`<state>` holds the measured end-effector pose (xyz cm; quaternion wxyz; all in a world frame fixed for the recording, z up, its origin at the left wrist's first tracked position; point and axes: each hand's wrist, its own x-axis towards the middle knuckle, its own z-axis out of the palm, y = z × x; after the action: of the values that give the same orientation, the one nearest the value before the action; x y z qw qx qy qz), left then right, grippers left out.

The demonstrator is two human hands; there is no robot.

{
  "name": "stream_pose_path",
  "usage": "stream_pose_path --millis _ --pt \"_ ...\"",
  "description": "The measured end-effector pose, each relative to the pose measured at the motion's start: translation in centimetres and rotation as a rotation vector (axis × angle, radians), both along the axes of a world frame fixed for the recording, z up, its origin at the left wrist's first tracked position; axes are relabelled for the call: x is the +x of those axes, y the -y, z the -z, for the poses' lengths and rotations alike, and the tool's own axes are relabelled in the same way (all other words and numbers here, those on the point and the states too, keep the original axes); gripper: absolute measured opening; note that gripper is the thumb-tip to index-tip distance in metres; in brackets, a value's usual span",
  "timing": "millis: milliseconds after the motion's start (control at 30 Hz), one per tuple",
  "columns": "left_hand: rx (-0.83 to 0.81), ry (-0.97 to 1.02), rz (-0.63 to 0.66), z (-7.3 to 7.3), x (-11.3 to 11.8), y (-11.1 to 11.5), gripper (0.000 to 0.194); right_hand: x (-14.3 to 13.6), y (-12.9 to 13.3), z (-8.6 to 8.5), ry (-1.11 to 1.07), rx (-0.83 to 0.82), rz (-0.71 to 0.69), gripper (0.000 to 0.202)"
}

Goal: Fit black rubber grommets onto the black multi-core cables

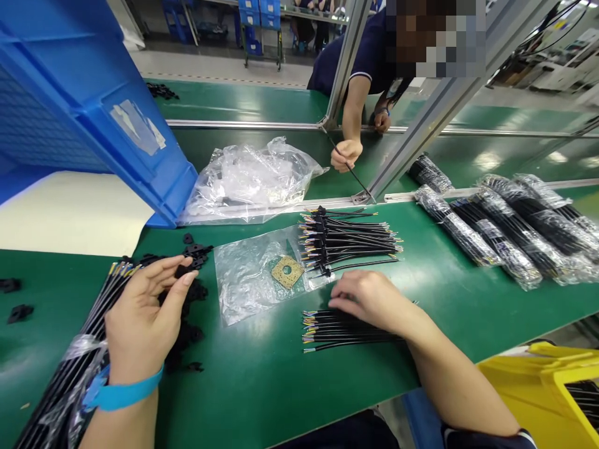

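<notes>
One black part [183,270], pinched in the left hand [145,312] (right hand [369,296] curled, grip unclear).

The cables [355,327] are black with multicoloured wire ends [309,324], the sponge [279,275] speckled tan, the wristband [131,393] bright blue, the tabletop [262,386] green.

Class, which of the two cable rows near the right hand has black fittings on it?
The far row: black fittings line its left side; the near row shows none.

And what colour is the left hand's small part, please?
The small part is black, in the head view.
</notes>
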<state>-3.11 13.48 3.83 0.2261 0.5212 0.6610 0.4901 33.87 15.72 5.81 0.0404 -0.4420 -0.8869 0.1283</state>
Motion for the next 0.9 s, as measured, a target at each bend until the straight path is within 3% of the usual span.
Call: stream_pose_path --millis 167,333,400,500,633,733,900 --pt "0.027 0.161 0.025 -0.9 1.6 0.0 0.03 -0.9 1.1 -1.1 -0.009 -0.19 -0.135 0.002" --pt "-0.012 0.183 0.049 -1.0 1.7 0.5 0.028 -1.7 1.2 -0.6 -0.181 -0.222 -0.029 0.003" --pt "-0.044 0.271 0.075 -1.0 1.7 0.6 0.03 -2.3 1.2 0.4 -0.285 -0.125 0.038 0.01" --pt "-0.072 0.412 0.097 -1.0 1.9 0.5 0.037 -3.5 1.1 2.5 -0.347 0.142 0.029 0.026" --pt "-0.128 0.471 0.106 -0.9 2.4 0.4 0.043 -4.8 1.0 4.4 -0.215 0.421 -0.005 0.032" --pt "-0.154 0.482 0.135 -0.8 2.7 0.4 0.044 -5.2 1.0 4.4 -0.065 0.519 -0.004 0.023" --pt "-0.167 0.471 0.156 -0.9 3.0 0.5 0.048 -5.5 1.4 3.6 -0.004 0.53 -0.045 0.021"
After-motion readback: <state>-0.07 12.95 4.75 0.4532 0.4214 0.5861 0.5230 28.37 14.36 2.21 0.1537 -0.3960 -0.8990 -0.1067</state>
